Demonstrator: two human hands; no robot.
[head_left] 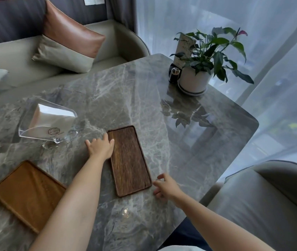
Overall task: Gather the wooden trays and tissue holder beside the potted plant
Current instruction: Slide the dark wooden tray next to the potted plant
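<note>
On the marble desk, head view: a grey veined desk (135,84), glossy enough to mirror leaves, carries every task item.
Potted plant: the potted plant (207,57) stands at the far right corner in a white pot on a saucer, with a small dark object and a card just beside it.
Dark tray: the dark tray (129,160) lies flat near the middle, well apart from the plant; long rectangle, rounded corners, low raised rim, strong wood grain.
Light tray: the light tray (28,194) sits at the near left, partly under the left forearm in this view; honey-coloured, smoother, same shallow rimmed shape.
Tissue holder: the tissue holder (48,122) is at the left, clear curved acrylic on a small foot, with white tissues and a printed emblem showing through.
Left grip: the left hand (100,147) is spread open, fingers touching the dark tray's far left edge; nothing is clasped.
Right grip: the right hand (165,187) is open with fingers loosely curled, just beside the tray's near right corner, holding nothing.
Progress: by my reading nothing is gathered yet; all three items lie away from the plant.
Step in hand: probably taking the dark tray by both ends.
Left to do: move both trays and the holder to the plant's side.
</note>
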